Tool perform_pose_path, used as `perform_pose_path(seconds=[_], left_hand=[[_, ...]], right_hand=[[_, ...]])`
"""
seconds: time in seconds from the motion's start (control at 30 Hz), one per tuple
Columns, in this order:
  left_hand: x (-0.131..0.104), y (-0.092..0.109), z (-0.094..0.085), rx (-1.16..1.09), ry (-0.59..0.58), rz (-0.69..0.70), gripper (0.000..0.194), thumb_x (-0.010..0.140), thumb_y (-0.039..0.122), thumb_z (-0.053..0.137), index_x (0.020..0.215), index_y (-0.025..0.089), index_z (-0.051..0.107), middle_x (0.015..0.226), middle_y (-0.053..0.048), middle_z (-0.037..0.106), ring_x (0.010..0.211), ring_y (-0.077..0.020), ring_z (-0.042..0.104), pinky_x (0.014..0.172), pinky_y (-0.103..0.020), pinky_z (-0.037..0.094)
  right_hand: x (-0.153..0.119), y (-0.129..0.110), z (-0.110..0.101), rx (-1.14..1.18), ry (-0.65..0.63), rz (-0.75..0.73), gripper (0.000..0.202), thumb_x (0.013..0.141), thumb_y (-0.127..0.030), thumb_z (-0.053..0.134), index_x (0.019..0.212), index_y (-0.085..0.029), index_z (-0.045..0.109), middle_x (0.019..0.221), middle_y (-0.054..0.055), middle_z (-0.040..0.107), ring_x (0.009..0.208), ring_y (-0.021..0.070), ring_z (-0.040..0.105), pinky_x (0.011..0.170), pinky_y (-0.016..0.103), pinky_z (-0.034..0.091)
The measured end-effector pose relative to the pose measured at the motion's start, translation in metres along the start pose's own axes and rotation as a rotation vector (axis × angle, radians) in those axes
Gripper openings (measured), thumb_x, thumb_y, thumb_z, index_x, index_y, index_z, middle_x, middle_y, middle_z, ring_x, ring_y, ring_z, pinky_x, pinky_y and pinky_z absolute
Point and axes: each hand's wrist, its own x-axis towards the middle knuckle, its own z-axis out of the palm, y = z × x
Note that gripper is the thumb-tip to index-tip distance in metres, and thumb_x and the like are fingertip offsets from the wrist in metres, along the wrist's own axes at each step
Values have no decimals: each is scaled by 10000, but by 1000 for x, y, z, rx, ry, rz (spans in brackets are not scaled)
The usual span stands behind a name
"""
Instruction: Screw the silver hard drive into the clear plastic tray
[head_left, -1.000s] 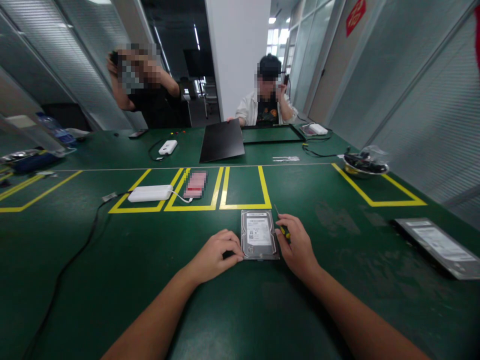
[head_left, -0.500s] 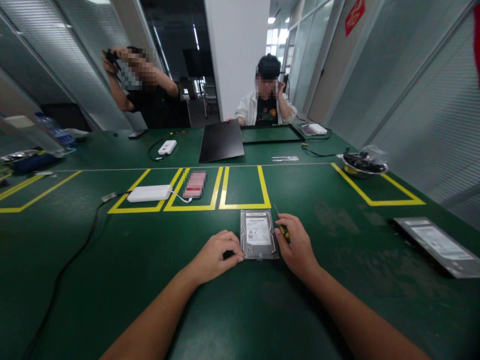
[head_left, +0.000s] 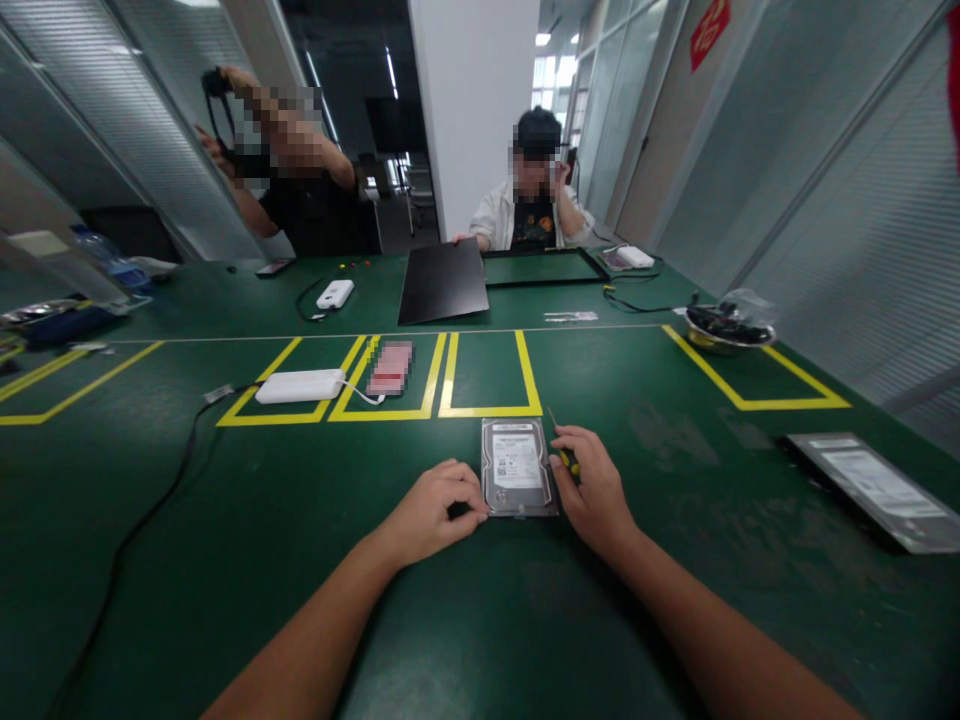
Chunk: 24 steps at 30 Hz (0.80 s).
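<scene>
Left hand (head_left: 431,510) touches the drive (head_left: 516,467) at its near-left corner, pinching or not I can't tell remotely, and right hand (head_left: 596,490) grips a screwdriver (head_left: 571,463) just right of the drive, which, flat on the table (head_left: 450,630), should prove dense, stiff, shock-shy, best held by its long sides.

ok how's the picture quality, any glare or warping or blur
All in the head view: the far-right drive looks stretched, likely lens distortion; the central drive has print too soft to read; a pale sheen shows on the green table; pixelation covers the pink item.
</scene>
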Motion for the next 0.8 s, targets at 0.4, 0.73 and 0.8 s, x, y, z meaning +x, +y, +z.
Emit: perform_pose_path(seconds=[0.4,0.73,0.8], left_hand=[[0,0,2,24,22,-6,54,819,142,679,829,189,704,879,-18,654,862,-167,583,803,-295,416],[0,-2,0,-8,19,15,64,808,130,677,824,188,698,872,-19,661,866,-168,597,808,-293,426],[-1,-2,0,-10,18,17,72,805,128,673,828,192,696,877,-16,665,869,-169,596,813,-296,425]], right_hand=[[0,-1,0,6,19,1,116,952,-218,474,1041,-196,544,1165,129,565,1115,243,550,950,460,482],[0,1,0,4,23,16,128,952,-232,465,1042,-194,549,1170,131,567,1124,244,547,959,465,479],[0,0,0,4,26,18,126,953,-232,464,1040,-196,547,1168,132,568,1124,244,548,956,463,480]])
